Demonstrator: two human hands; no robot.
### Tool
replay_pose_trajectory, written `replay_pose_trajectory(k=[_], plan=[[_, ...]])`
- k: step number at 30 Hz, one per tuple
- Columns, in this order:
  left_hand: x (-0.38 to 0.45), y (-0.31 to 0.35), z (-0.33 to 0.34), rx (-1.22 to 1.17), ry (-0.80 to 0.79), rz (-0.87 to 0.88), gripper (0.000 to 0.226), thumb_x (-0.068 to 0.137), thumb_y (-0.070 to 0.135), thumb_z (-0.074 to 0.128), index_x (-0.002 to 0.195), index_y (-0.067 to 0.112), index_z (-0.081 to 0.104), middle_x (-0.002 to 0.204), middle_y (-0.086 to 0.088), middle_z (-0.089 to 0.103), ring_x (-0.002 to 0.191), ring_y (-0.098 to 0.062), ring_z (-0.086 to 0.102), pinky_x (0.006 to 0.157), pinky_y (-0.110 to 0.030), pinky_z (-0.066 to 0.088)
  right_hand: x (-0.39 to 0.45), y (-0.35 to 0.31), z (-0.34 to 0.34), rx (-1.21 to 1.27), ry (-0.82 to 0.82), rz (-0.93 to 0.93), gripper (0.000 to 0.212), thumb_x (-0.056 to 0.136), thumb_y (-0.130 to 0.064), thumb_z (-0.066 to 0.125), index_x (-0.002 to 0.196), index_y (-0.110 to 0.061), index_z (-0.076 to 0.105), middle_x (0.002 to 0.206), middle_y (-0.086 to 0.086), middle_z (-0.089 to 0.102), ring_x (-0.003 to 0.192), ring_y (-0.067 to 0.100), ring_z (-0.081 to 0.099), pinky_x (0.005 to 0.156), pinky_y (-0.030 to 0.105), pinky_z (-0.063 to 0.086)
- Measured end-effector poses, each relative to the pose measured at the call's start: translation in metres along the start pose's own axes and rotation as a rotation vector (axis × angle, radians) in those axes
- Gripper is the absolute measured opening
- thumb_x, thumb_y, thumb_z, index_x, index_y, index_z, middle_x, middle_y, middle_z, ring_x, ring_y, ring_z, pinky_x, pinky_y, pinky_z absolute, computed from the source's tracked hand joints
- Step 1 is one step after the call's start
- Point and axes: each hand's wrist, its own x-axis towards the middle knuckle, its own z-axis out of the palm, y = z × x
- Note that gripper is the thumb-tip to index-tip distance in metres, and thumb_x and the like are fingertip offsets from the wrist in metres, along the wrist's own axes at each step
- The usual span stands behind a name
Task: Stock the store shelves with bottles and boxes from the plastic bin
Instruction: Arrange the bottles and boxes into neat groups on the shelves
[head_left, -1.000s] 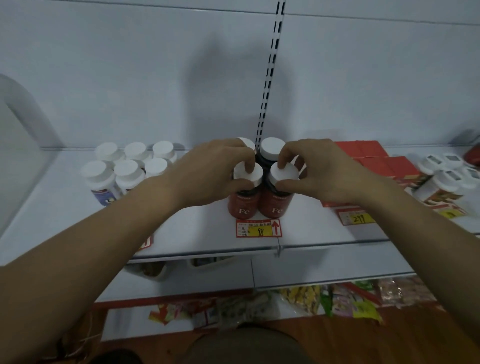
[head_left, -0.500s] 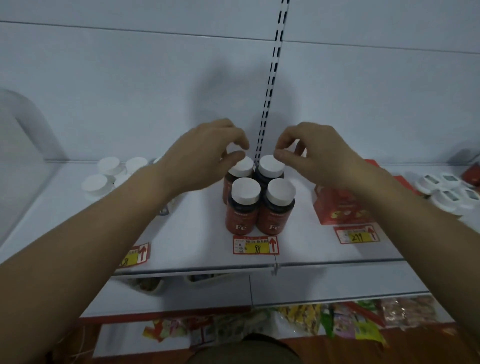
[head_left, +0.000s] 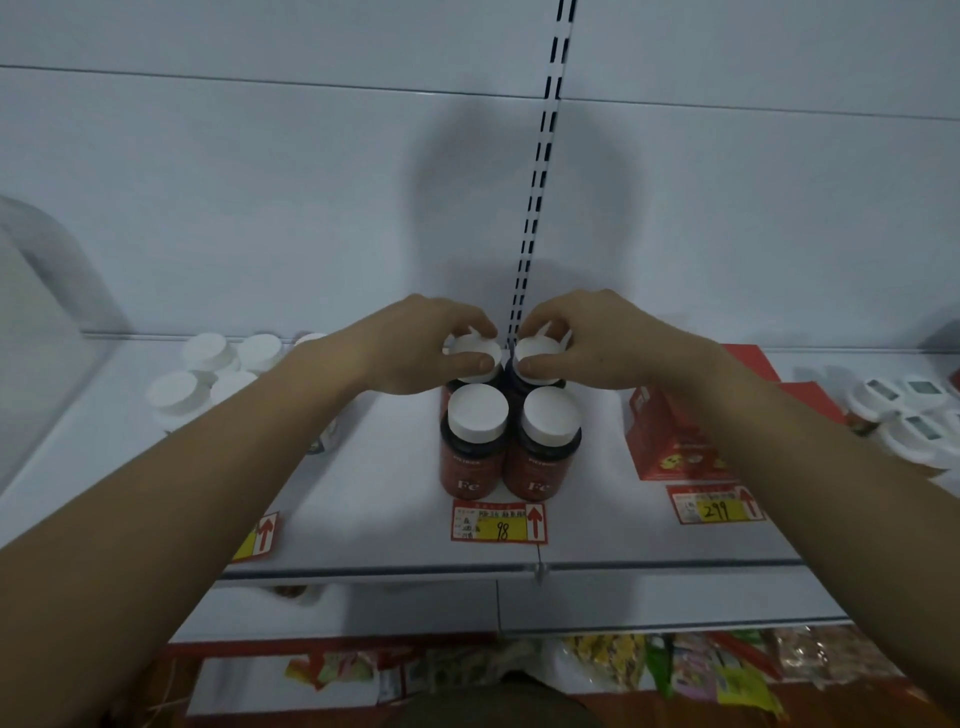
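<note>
Several dark red bottles marked "Fe" with white caps stand in a tight block on the white shelf (head_left: 374, 525). The front left bottle (head_left: 471, 447) and front right bottle (head_left: 543, 452) stand free. My left hand (head_left: 415, 345) grips the white cap of the rear left bottle (head_left: 474, 353). My right hand (head_left: 592, 343) grips the cap of the rear right bottle (head_left: 537, 349). Both rear bottles rest on the shelf, their bodies mostly hidden. The plastic bin is out of view.
White-capped bottles (head_left: 208, 364) stand at the shelf's left. Red boxes (head_left: 670, 447) sit to the right, with white-lidded jars (head_left: 904, 410) beyond. Price tags (head_left: 498, 522) lie along the shelf front. A slotted upright (head_left: 535, 197) runs up the back wall. Snack packets (head_left: 727, 670) lie below.
Both hands have come down from hovering over the block and now hold the caps of the two rear bottles. A second ago they held the front pair.
</note>
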Motion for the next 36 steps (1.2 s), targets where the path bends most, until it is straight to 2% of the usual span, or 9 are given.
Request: replay_pose_trajectory(k=[5, 9, 12, 15, 17, 20, 23, 31, 36], plan=[[-0.006, 0.001, 0.003, -0.001, -0.002, -0.041, 0.049, 0.096, 0.056, 0.052, 0.141, 0.035, 0.050, 0.134, 0.002, 0.062, 0.084, -0.003, 0.057, 0.079, -0.025, 0.039, -0.006, 0.004, 0.004, 0.060, -0.014, 0.015, 0.050, 0.089, -0.055, 0.066, 0.131, -0.028, 0.059, 0.119, -0.003, 0.064, 0.091, 0.011, 0.060, 0.078, 0.026, 0.045], [-0.028, 0.003, -0.009, -0.109, -0.023, -0.129, 0.093, 0.081, 0.085, 0.037, 0.157, 0.034, 0.021, 0.151, 0.008, 0.047, 0.104, -0.011, 0.064, 0.093, -0.032, 0.045, -0.021, 0.014, -0.002, 0.105, -0.024, 0.069, 0.076, 0.090, -0.067, 0.052, 0.152, -0.027, 0.035, 0.140, -0.002, 0.055, 0.103, 0.011, 0.057, 0.088, 0.026, 0.040], [-0.059, 0.005, -0.010, -0.186, -0.092, -0.171, 0.123, 0.062, 0.093, 0.055, 0.159, 0.036, 0.006, 0.159, 0.019, 0.032, 0.094, 0.003, 0.066, 0.093, -0.029, 0.048, -0.042, 0.019, -0.006, 0.159, -0.102, 0.110, 0.112, 0.067, -0.077, 0.061, 0.159, -0.029, 0.018, 0.154, -0.007, 0.042, 0.100, 0.007, 0.062, 0.087, 0.026, 0.045], [-0.072, 0.010, 0.014, -0.258, -0.213, -0.173, 0.137, 0.057, 0.075, 0.076, 0.158, 0.037, -0.008, 0.154, 0.029, 0.023, 0.090, 0.010, 0.063, 0.081, -0.015, 0.045, -0.060, 0.018, 0.009, 0.269, -0.227, 0.083, 0.128, 0.057, -0.068, 0.081, 0.158, -0.037, 0.009, 0.157, -0.017, 0.033, 0.099, 0.000, 0.063, 0.082, 0.017, 0.045], [-0.069, 0.009, 0.036, -0.361, -0.185, -0.121, 0.135, 0.060, 0.060, 0.088, 0.157, 0.040, -0.004, 0.149, 0.031, 0.031, 0.094, 0.012, 0.062, 0.079, -0.012, 0.046, -0.062, 0.016, 0.026, 0.355, -0.223, 0.051, 0.126, 0.055, -0.055, 0.094, 0.153, -0.043, 0.016, 0.145, -0.026, 0.044, 0.095, -0.006, 0.060, 0.084, 0.017, 0.046], [-0.062, 0.006, 0.056, -0.509, -0.093, -0.132, 0.123, 0.059, 0.043, 0.095, 0.152, 0.044, 0.014, 0.140, 0.028, 0.050, 0.118, 0.003, 0.057, 0.098, -0.022, 0.048, -0.056, 0.020, 0.047, 0.420, -0.179, 0.079, 0.121, 0.051, -0.045, 0.098, 0.147, -0.041, 0.025, 0.135, -0.022, 0.057, 0.113, 0.004, 0.061, 0.098, 0.034, 0.052], [-0.060, 0.006, 0.068, -0.567, -0.046, -0.172, 0.116, 0.063, 0.029, 0.095, 0.150, 0.044, 0.018, 0.134, 0.030, 0.053, 0.113, 0.012, 0.056, 0.088, -0.005, 0.044, -0.051, 0.025, 0.056, 0.442, -0.176, 0.112, 0.120, 0.051, -0.041, 0.098, 0.148, -0.037, 0.027, 0.137, -0.020, 0.056, 0.122, 0.011, 0.057, 0.105, 0.040, 0.049], [-0.057, 0.010, 0.080, -0.539, 0.037, -0.265, 0.113, 0.064, 0.036, 0.093, 0.148, 0.046, 0.019, 0.127, 0.031, 0.055, 0.110, 0.018, 0.052, 0.081, -0.007, 0.043, -0.051, 0.023, 0.066, 0.400, -0.133, 0.134, 0.111, 0.056, -0.034, 0.097, 0.146, -0.027, 0.031, 0.134, -0.009, 0.059, 0.118, 0.016, 0.059, 0.100, 0.039, 0.052], [-0.058, 0.013, 0.080, -0.502, 0.029, -0.290, 0.117, 0.063, 0.039, 0.093, 0.152, 0.038, 0.017, 0.132, 0.023, 0.055, 0.115, -0.004, 0.058, 0.091, -0.021, 0.046, -0.051, 0.021, 0.064, 0.380, -0.132, 0.147, 0.110, 0.057, -0.033, 0.097, 0.145, -0.026, 0.031, 0.132, -0.008, 0.059, 0.116, 0.017, 0.059, 0.098, 0.038, 0.052]])
